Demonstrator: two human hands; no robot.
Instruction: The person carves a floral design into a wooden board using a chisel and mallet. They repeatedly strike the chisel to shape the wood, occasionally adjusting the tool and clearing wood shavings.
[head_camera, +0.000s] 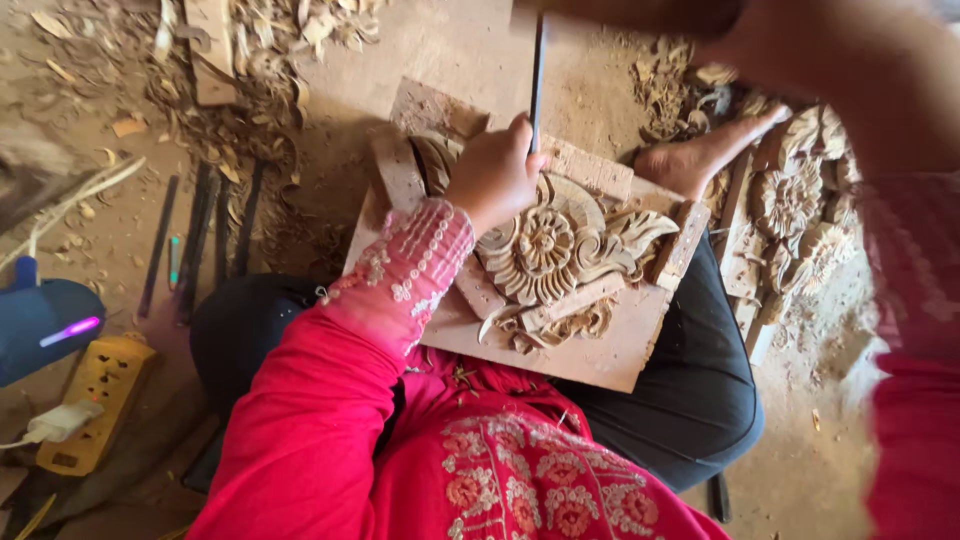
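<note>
My left hand (495, 178) is closed around a thin dark chisel (538, 70) that stands nearly upright, its tip at the upper edge of a pale carved wooden flower (548, 248). The carving lies between wooden strips on a flat board (600, 350) resting across my lap. My right arm in a red sleeve is raised across the top right and blurred. My right hand (640, 15) is a dark smear at the top edge, and what it holds cannot be made out. My bare foot (700, 155) rests just beyond the board.
A second carved floral panel (795, 205) lies on the dusty floor at right. Several dark chisels (200, 240) lie on the floor at left, near a yellow power strip (95, 400) and a blue object (40, 315). Wood shavings (250, 60) are piled at the top left.
</note>
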